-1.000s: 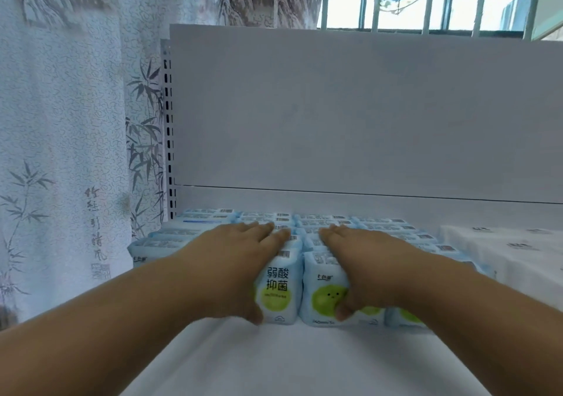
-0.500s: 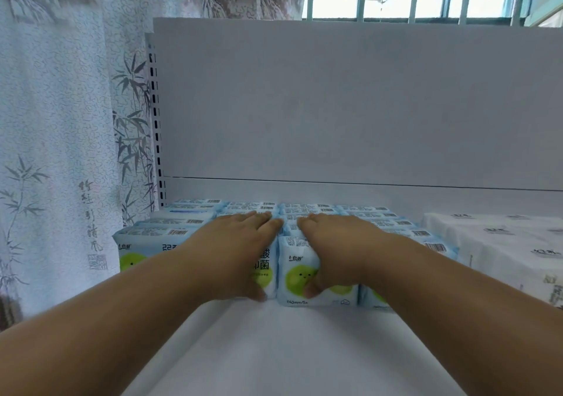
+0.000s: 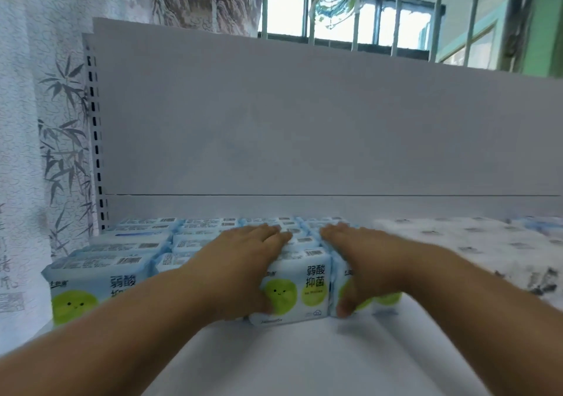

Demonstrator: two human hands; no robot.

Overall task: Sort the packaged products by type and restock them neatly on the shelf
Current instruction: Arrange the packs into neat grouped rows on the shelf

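Note:
Several light-blue packs with a green smiley circle stand in tight rows on the white shelf point(image 3: 304, 362), one front pack point(image 3: 300, 286) fully visible between my hands. My left hand point(image 3: 243, 261) lies flat over the packs left of it, thumb down against the front face. My right hand point(image 3: 362, 258) lies flat over the packs to the right, with its thumb on that front pack's face. The fingers of both hands are straight, pressing on the pack tops. Another front pack point(image 3: 82, 295) stands at the far left.
A block of white packs with dark print point(image 3: 457, 243) fills the shelf to the right of the blue rows. The grey back panel point(image 3: 304, 121) rises behind. A bamboo-print curtain point(image 3: 30, 152) hangs at the left, and a barred window point(image 3: 335, 15) is above.
My hands have spread apart, uncovering a whole front pack between them. The view has shifted, showing more of the left front pack and the window.

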